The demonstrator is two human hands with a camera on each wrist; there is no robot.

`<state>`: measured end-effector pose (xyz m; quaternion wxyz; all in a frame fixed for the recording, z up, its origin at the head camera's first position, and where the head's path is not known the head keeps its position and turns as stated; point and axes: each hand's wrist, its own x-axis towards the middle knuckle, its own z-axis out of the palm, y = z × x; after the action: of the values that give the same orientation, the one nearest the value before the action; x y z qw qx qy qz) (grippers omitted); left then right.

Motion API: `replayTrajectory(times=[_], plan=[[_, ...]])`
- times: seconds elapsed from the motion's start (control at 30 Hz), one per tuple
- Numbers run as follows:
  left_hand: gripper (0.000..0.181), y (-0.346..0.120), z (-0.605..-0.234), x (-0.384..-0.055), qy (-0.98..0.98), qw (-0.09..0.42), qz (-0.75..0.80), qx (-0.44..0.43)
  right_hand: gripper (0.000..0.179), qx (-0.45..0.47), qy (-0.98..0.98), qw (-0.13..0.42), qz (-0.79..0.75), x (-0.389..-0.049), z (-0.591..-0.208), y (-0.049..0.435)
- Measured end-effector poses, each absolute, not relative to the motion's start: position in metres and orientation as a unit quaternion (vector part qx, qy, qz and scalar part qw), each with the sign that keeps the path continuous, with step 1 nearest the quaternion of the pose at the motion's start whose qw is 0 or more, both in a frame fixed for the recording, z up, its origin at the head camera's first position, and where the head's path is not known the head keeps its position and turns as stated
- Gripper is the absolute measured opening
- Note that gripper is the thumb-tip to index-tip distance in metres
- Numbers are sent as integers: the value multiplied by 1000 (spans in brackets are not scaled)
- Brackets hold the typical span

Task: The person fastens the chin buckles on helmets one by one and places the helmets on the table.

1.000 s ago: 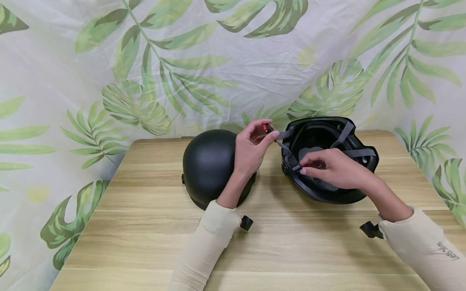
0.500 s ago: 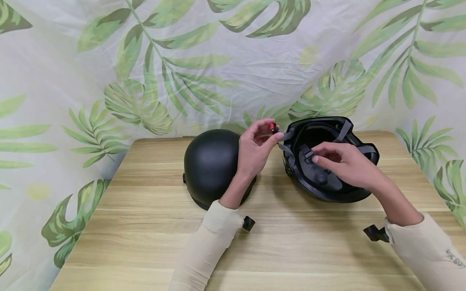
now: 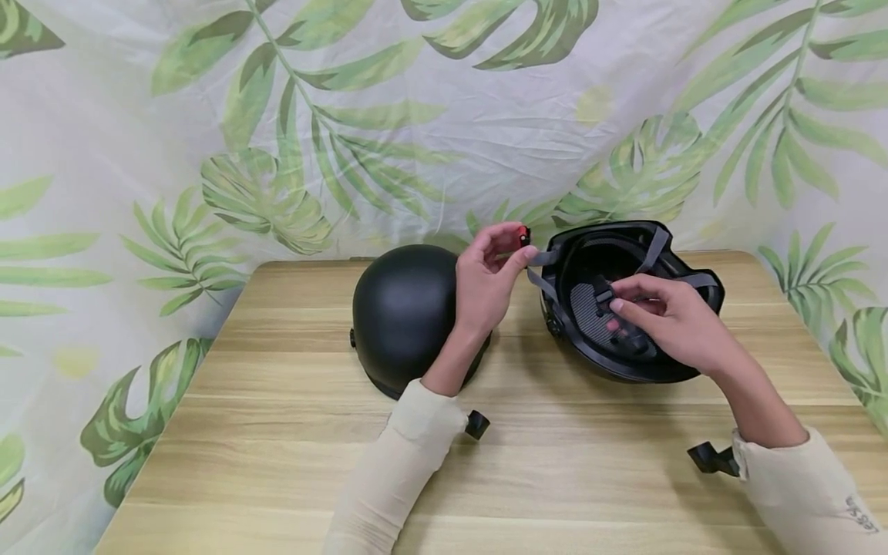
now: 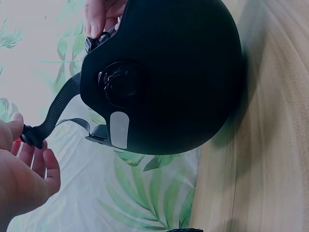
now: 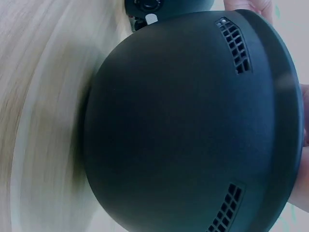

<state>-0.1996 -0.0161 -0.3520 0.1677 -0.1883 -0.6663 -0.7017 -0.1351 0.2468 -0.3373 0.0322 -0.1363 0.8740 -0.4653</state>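
Note:
An upturned black helmet lies on its crown at the right of the table, its padded inside showing. My left hand pinches a red and black buckle at the end of a grey strap, left of the helmet. Over the helmet's opening, my right hand pinches a black strap adjuster between thumb and index finger. In the left wrist view the helmet's dial faces the camera, with the strap stretched towards my left hand. The right wrist view shows the vented outer shell.
A second black helmet stands crown up, partly behind my left forearm. Both rest on a wooden table. A leaf-patterned cloth hangs just behind the table's back edge. Black mounts stick out from both sleeves.
My right hand has moved the adjuster from the helmet's left rim rightwards over its inside. My left hand has shifted slightly right, still pinching the buckle.

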Motion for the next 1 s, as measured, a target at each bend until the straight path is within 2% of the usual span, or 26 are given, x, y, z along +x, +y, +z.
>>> replayTrajectory(times=[0.23,0.5,0.73,1.0], plan=[[37,-14,-350,-200,-676,178,-689,-190,32,-118,870,20,-478,-135,-338,252],[34,-2,-346,-198,-673,179,-673,-247,33,-100,866,-4,-490,-137,-337,257],[34,14,-346,-197,-676,134,-673,-270,32,-92,854,-13,-512,-144,-340,261],[38,26,-352,-195,-706,86,-659,-245,32,-87,843,-22,-530,-150,-345,264]])
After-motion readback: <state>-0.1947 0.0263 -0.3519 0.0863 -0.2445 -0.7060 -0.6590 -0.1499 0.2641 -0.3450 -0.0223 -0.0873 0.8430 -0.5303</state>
